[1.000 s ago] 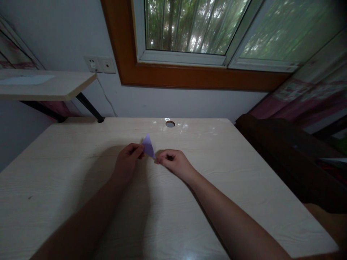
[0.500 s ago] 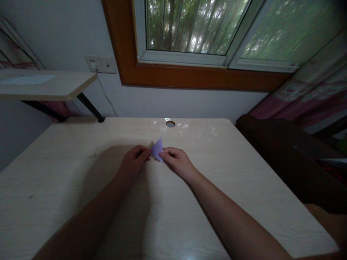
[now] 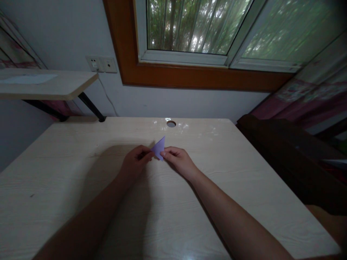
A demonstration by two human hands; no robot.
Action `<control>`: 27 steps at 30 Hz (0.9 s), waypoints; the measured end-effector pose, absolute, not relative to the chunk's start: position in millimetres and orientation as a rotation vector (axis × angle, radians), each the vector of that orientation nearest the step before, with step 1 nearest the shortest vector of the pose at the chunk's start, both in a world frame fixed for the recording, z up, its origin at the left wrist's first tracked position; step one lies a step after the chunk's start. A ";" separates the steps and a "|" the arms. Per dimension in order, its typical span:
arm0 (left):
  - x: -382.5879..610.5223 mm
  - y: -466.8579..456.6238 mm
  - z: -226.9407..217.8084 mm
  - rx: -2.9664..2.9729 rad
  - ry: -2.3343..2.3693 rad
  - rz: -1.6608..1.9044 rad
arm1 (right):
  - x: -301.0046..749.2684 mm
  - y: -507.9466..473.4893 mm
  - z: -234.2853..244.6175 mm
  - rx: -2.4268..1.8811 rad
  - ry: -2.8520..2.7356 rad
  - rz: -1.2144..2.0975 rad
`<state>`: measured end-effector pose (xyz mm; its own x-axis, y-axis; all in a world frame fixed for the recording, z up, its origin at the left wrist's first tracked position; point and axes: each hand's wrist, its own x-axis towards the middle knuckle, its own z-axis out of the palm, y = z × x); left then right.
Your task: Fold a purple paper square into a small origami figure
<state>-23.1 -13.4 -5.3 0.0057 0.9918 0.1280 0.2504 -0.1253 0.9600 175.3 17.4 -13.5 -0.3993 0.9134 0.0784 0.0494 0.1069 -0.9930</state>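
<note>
Between my two hands is a small piece of purple folded paper (image 3: 159, 146), roughly triangular, with one point toward the far side of the desk. My left hand (image 3: 138, 157) is closed, pinching the paper's left corner between thumb and fingers. On the other side my right hand (image 3: 177, 159) grips the right edge, its thumb lying on the near face. The fingers behind the paper are partly hidden. Both hands are over the light wooden desk (image 3: 173, 209), toward its far half.
A round cable hole (image 3: 171, 124) sits near the desk's back edge. At the left, a raised shelf (image 3: 78, 85) stands on black legs. A wall socket (image 3: 101, 65) has a white cable hanging from it. Dark furniture (image 3: 273, 151) borders the desk on the right.
The purple paper has tilted slightly, its upper point shifting a little to the right. My left fingers have edged right along with it; my right hand stays nearly in place.
</note>
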 end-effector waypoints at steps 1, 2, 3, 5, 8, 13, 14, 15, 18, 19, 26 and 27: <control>-23.2 -13.4 -5.6 1.488 1.342 1.183 | 175.3 17.2 -14.1 -0.972 -1.611 1.384; -23.3 -13.3 -5.9 1.489 1.344 1.185 | 175.2 17.1 -14.5 -0.975 -1.618 1.379; -23.5 -13.2 -6.4 1.490 1.345 1.190 | 175.1 16.8 -14.7 -0.975 -1.621 1.374; -23.8 -12.9 -7.2 1.501 1.341 1.192 | 174.5 16.1 -14.4 -0.975 -1.627 1.366; -24.0 -13.0 -7.6 1.543 1.355 1.171 | 173.1 14.8 -12.9 -0.991 -1.626 1.355; -23.4 -15.4 -5.1 1.634 1.414 1.101 | 171.9 15.0 -13.5 -0.970 -1.558 1.367; -23.1 -16.0 -4.3 1.649 1.424 1.097 | 172.1 15.4 -13.9 -0.964 -1.558 1.363; -22.7 -16.5 -3.6 1.664 1.433 1.100 | 172.3 15.8 -14.2 -0.960 -1.562 1.359; -21.7 -18.1 -2.2 1.721 1.451 1.122 | 172.9 16.8 -14.0 -0.954 -1.584 1.352; -21.5 -18.6 -2.1 1.740 1.448 1.131 | 173.1 17.0 -13.7 -0.949 -1.590 1.348; -21.2 -19.0 -3.2 1.748 1.426 1.174 | 174.2 18.0 -14.9 -0.936 -1.630 1.341; -21.4 -18.7 -3.3 1.739 1.429 1.173 | 174.3 18.2 -15.4 -0.938 -1.639 1.336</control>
